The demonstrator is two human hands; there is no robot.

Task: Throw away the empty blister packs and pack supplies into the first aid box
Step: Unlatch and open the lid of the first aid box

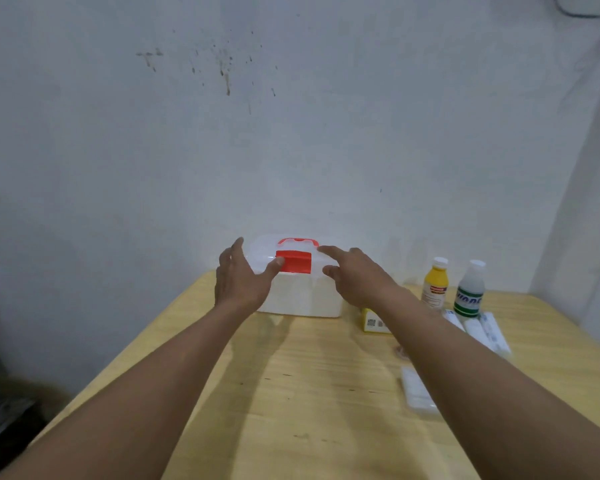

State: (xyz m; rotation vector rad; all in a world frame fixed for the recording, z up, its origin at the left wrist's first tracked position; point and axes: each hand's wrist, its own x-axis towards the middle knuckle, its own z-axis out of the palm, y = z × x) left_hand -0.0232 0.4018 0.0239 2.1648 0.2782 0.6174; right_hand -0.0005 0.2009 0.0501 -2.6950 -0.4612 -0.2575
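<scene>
The white first aid box with a red latch and red handle stands closed at the far side of the wooden table, against the wall. My left hand is at the box's left front, fingers spread, its thumb touching the red latch. My right hand hovers at the box's right front, fingers apart, holding nothing. To the right lie the supplies: a yellow bottle, a white bottle with a green label, white packets, a flat white pack and a small yellow carton, partly hidden by my right arm.
A stained white wall rises directly behind the table. Dark objects sit on the floor past the table's left edge. A small ring-like item lies by my right forearm.
</scene>
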